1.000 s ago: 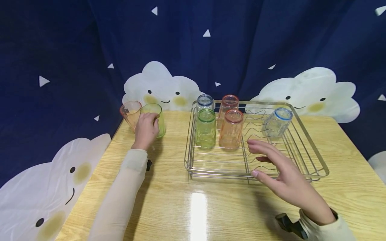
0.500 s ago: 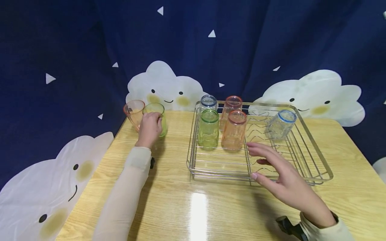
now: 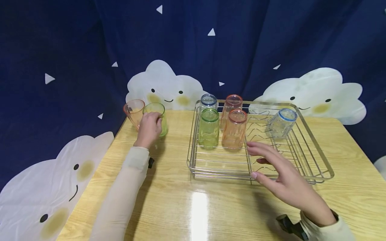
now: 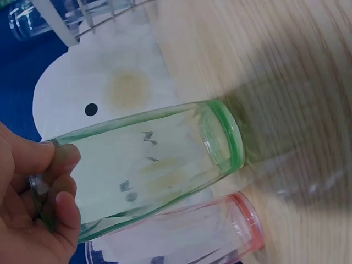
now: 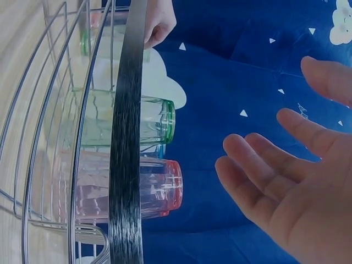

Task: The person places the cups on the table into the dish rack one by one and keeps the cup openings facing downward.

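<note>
At the table's back left, my left hand (image 3: 149,130) grips the rim of a clear green drinking glass (image 3: 164,124) that stands mouth up. Its thumb and fingers curl over that rim in the left wrist view, while the glass's thick base (image 4: 228,135) sits at the tabletop. Just left of it is a clear orange glass (image 3: 134,115), also mouth up. My right hand (image 3: 284,180) hovers over the front right of a wire rack (image 3: 223,174), fingers spread and holding nothing; the right wrist view shows its palm (image 5: 313,220) apart from the rack.
Upside down on the rack's left half stand a dark-blue-rimmed glass (image 3: 208,102), a red one (image 3: 233,103), a green one (image 3: 208,134) and an orange one (image 3: 234,134). A blue-rimmed glass (image 3: 280,125) leans at the rack's right. Behind the table hangs a dark blue curtain (image 3: 181,36).
The head view has shifted slightly. My left hand stays at the green glass's rim, and my right hand keeps its place over the rack.
</note>
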A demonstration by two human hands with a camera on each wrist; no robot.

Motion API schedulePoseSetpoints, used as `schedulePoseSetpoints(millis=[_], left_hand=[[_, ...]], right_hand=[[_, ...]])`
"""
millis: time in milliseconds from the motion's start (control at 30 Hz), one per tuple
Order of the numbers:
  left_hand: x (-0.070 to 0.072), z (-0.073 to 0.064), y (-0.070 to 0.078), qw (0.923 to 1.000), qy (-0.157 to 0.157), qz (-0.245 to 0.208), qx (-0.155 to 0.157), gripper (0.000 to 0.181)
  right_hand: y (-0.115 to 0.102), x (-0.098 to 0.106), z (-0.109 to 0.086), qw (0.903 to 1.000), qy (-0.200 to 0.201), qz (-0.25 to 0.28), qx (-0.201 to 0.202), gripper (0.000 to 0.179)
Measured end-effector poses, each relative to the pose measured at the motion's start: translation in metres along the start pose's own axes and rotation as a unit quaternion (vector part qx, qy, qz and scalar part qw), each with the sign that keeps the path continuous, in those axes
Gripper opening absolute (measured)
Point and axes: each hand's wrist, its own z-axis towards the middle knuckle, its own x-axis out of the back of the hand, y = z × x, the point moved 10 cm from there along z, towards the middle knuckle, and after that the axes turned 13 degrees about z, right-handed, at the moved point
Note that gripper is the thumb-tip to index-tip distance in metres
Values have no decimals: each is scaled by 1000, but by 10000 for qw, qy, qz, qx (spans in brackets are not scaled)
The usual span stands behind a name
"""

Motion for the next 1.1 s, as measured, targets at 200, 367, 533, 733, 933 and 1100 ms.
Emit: schedulePoseSetpoints(millis=[200,367,533,733,933,1100], left_hand=[[2,-1,1,10000,-32,-2,-49,20],[3,-4,4,9999,69,4,-87,18],[5,-6,3,9996,275,-3,-55,18],[7,-11,3,9989,468,83,-12,17],[18,-16,10,9967,779,95,-184,17],[39,-19,22,9924,1183,31,-351,17]], right_hand=[[-1,-2,0,10000,-92,-12,-30,69],[-1,-4,-2,9999,-112,-130,-7,68],[-1,-4,-3,9997,-118,-225,-12,67],[-1,-1,-4,9998,-72,-173,-37,67],[-1,2,-9,9998,4,-217,-47,67],[-3,7,-9,9997,75,-233,-13,68]])
